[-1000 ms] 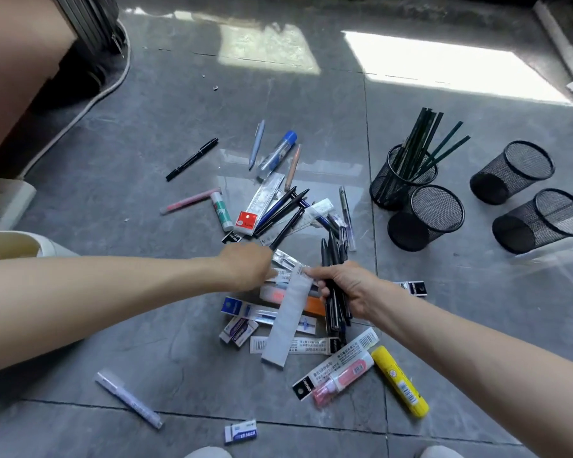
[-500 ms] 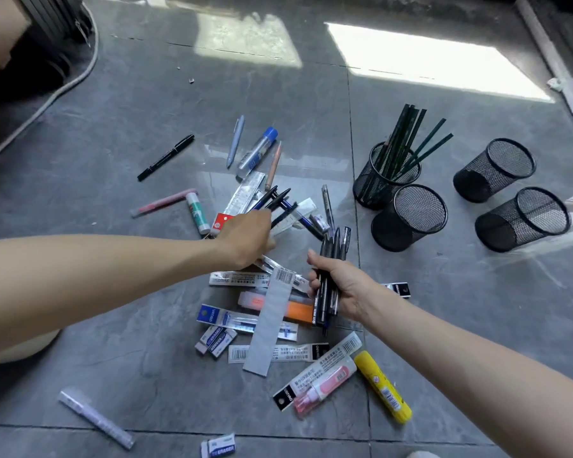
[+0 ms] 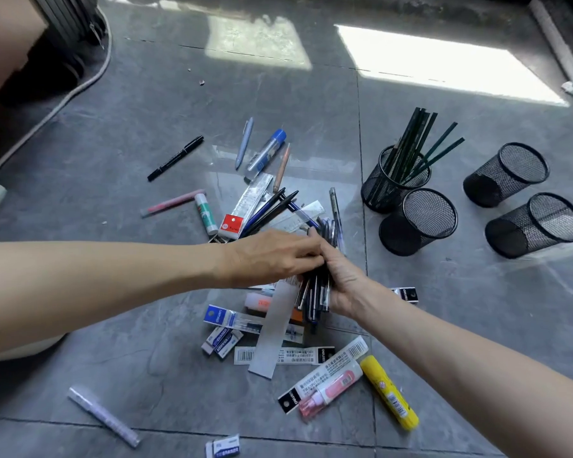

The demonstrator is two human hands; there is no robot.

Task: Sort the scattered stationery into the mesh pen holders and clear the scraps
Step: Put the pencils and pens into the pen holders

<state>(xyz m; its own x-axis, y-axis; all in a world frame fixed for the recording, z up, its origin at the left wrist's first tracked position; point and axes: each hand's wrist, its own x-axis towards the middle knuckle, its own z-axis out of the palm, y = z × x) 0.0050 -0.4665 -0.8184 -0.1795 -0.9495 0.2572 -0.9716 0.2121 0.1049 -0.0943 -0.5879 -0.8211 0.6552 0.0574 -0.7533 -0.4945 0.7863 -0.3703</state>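
A pile of stationery lies on the grey tiled floor. My right hand (image 3: 343,279) grips a bundle of dark pens (image 3: 315,299) upright over the pile. My left hand (image 3: 272,256) reaches across and meets that bundle, its fingertips at the pens; what the fingers hold is hidden. Several black mesh holders stand at the right: one holder (image 3: 382,190) is full of dark green pencils (image 3: 414,143), and an empty holder (image 3: 417,223) sits just in front of it. Two more empty holders (image 3: 506,175) (image 3: 536,226) are farther right.
Scattered round the pile: a black marker (image 3: 176,158), pink pen (image 3: 172,203), green glue stick (image 3: 205,214), yellow glue stick (image 3: 389,393), pink correction pen (image 3: 331,390), erasers (image 3: 222,340) (image 3: 222,447), packaging strips (image 3: 273,328). A cable (image 3: 63,100) runs at the far left.
My left hand has moved right from the loose pens to the bundle in my right hand. The right hand has lifted the bundle slightly towards the pile's middle.
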